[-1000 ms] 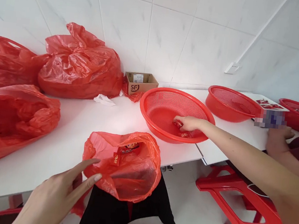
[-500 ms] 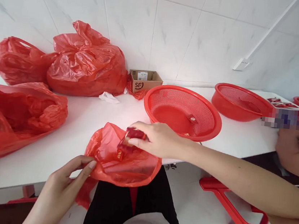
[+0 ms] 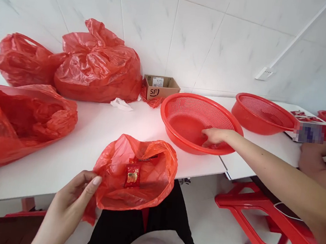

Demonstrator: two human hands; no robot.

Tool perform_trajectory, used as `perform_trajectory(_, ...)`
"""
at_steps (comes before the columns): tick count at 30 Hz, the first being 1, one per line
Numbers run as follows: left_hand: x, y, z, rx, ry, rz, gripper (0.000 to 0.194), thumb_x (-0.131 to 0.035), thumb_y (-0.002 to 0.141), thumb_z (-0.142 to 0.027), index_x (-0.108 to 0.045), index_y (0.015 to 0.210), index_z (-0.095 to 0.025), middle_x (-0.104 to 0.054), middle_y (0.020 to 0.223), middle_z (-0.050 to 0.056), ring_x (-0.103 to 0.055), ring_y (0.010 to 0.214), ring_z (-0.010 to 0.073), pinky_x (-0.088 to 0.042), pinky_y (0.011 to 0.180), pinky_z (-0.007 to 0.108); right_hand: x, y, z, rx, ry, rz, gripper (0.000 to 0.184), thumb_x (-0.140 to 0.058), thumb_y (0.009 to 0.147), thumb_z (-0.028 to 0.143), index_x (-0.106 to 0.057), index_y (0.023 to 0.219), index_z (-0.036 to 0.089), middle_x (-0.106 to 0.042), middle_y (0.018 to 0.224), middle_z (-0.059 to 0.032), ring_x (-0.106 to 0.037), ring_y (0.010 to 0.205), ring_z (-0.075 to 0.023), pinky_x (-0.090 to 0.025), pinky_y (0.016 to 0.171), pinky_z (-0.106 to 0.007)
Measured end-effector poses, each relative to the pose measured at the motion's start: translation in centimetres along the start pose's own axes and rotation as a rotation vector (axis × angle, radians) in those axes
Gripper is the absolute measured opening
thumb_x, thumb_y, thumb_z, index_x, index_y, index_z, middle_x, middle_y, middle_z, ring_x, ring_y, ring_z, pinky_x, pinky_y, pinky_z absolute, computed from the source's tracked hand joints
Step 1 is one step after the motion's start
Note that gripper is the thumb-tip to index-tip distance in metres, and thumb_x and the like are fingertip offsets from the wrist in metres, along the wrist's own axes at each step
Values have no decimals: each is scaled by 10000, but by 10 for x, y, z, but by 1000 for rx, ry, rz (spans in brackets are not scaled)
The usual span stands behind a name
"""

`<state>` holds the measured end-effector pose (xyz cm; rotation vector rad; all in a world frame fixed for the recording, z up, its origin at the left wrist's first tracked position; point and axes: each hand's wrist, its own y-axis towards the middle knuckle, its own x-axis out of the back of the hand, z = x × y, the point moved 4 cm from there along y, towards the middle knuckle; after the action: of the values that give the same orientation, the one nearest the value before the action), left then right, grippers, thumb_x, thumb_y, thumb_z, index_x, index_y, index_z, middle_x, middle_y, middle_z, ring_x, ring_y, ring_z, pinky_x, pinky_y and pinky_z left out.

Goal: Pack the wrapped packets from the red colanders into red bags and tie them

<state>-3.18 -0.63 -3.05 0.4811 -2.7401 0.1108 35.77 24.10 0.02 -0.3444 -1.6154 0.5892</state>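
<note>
My left hand (image 3: 78,194) pinches the near left rim of a thin red plastic bag (image 3: 155,184), which lies open at the table's front edge above my lap. Inside the bag rests a small red snack packet (image 3: 133,176) with gold print. Behind it is another dark red wrapper (image 3: 146,159), partly covered by a fold. My right hand (image 3: 216,137) reaches into the red perforated plastic basket (image 3: 177,125), low on its right side. Its fingers are bent close to the basket's bottom; what they grip, if anything, blends into the red.
Large red bags (image 3: 97,74) stand against the tiled wall, and an open red bag (image 3: 15,135) lies at the left. A small cardboard box (image 3: 161,89), a second basket (image 3: 261,114) and a red stool (image 3: 270,218) are around. A co-worker's hand (image 3: 315,150) shows at the right.
My right hand has let go of the dark red packets in the bag and moved right into the basket. The left hand keeps hold of the bag's rim.
</note>
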Motion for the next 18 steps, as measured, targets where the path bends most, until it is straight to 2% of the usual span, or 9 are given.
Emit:
perform_trajectory(3,-5,4,2,80,-89,26,425,-700,733,-571,-458,774,-225,-516,694,-33,-529,584,130,-441,476,207,-13,6,2,25,33,91,233,-748,657,266,-652,863,215,-687,897,-79,-670,746,-250,-488,605,-342)
perform_trajectory(8,-16,4,2,89,-113,33,516,-786,649,-496,-456,949,-237,-624,858,6,-654,652,179,-509,444,237,-15,9,10,18,90,171,273,-707,702,427,-642,860,214,-682,854,-88,-662,686,-244,-487,560,-357)
perform_trajectory(14,-17,3,9,57,-85,45,448,-722,734,-457,-477,1046,-249,-655,825,-2,-673,676,199,-544,522,284,-18,7,26,164,217,246,216,-699,697,328,-662,897,254,-698,849,-40,-663,683,-201,-480,561,-309)
perform_trajectory(18,-26,27,8,16,-165,91,437,-723,773,-422,-500,1099,-235,-635,736,-30,-638,687,161,-503,600,243,-20,3,38,234,312,291,281,-663,724,319,-694,997,258,-715,888,-48,-674,712,-196,-503,559,-294)
